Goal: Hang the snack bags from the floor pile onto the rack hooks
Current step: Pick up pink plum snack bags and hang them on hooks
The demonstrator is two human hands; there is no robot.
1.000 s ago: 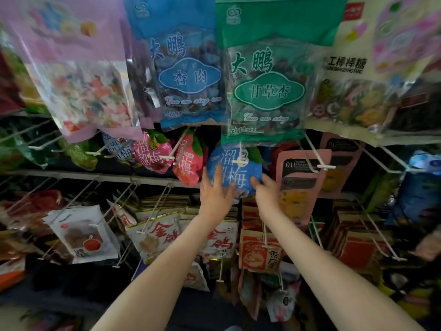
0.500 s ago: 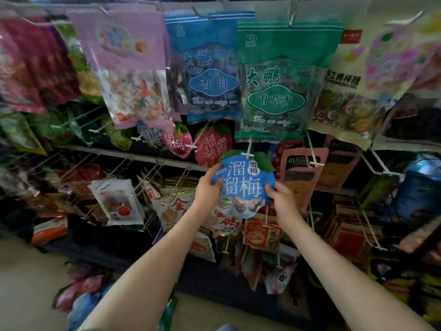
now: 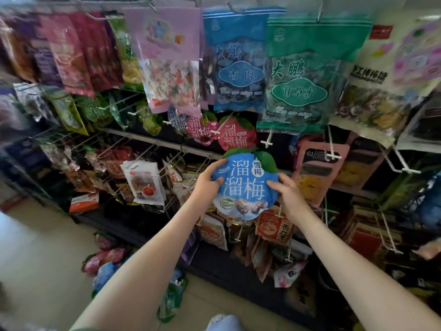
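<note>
Ok, head view only. The blue plum bag [image 3: 245, 187] is held in front of the rack's middle tier, off any hook. Left hand [image 3: 206, 185] grips its left edge, thumb on the front face and the other fingers behind. Right hand [image 3: 290, 195] pinches the right edge the same way. The bare hook [image 3: 267, 142] with the white tip sits just above the bag's green leaf top, slightly to the right. A red plum bag [image 3: 236, 136] already hangs beside that hook. The floor pile [image 3: 105, 261] lies at the rack's foot, lower left: pink, blue and green bags.

Handling, my read: light, puffy film pouch, soft contents, glossy so a bit slippery. It crumples under squeeze, so edge grips suit it. Hang hole isn't visible; likely at the leaf top. For threading, take hold near the top seam, which should be stiffer, to steer the hole onto the hook tip.
</note>
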